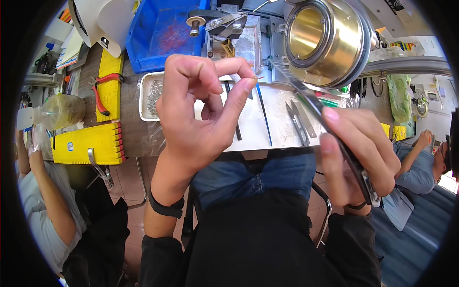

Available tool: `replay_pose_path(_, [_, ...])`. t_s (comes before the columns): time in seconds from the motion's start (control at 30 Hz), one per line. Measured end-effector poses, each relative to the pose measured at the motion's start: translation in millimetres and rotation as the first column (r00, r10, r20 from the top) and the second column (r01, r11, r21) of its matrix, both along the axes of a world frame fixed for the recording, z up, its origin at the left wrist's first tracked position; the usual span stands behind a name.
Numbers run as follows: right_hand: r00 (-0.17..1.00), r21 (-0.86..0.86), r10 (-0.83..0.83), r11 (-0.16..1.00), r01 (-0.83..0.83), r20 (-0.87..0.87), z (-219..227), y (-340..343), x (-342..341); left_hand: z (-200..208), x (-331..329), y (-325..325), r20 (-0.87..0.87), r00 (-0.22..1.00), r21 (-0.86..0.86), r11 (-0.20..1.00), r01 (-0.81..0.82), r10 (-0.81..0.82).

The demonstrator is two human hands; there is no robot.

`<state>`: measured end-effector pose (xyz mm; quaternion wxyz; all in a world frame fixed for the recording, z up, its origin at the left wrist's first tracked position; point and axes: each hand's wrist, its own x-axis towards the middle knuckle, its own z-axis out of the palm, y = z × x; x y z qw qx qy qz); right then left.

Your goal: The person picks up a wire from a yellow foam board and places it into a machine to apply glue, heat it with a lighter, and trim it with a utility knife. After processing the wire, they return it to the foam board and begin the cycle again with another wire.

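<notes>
My left hand (198, 115) is raised over the work table, thumb and forefinger pinched on a tiny thin piece with a yellowish and reddish tip (258, 77). It is too small to name. My right hand (356, 155) is wrapped round a long black-handled tool (330, 117), held slanting toward the upper left. Its far end is blurred, so its kind is unclear. The two hands are apart. Below them on a white board (251, 122) lie a thin blue stick (264, 115), a dark rod (238, 132) and pointed metal tweezers (297, 122).
A white tray (142, 98) of small metal parts stands beside my left wrist. Behind are a blue bin (165, 33), a metal fixture (224, 26) and a brass-coloured drum (337, 43). Red-handled pliers (101, 95) lie at left. Other people sit at both sides.
</notes>
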<state>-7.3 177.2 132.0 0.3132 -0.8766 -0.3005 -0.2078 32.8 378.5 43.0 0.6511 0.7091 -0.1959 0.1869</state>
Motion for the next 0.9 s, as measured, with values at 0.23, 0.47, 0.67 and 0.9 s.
replay_pose_path(0.23, [0.997,-0.009,0.076,0.997,-0.076,-0.030,-11.9,9.7,11.1,-1.3,-0.5,1.6,0.012,1.000,0.006,1.000,0.002,-0.002])
replay_pose_path(0.47, [0.996,-0.026,0.078,0.997,-0.079,-0.039,-12.1,10.3,12.4,-2.4,1.0,2.0,0.019,1.000,0.005,1.000,0.017,-0.017])
replay_pose_path(0.67, [0.996,-0.033,0.071,0.997,-0.073,-0.049,-11.6,11.3,12.5,-1.8,2.5,2.8,0.024,1.000,0.016,1.000,0.019,-0.019])
replay_pose_path(0.9, [0.994,-0.045,0.081,0.995,-0.084,-0.071,-9.2,12.6,11.1,-2.4,1.7,3.0,0.030,0.999,0.016,1.000,0.012,-0.013])
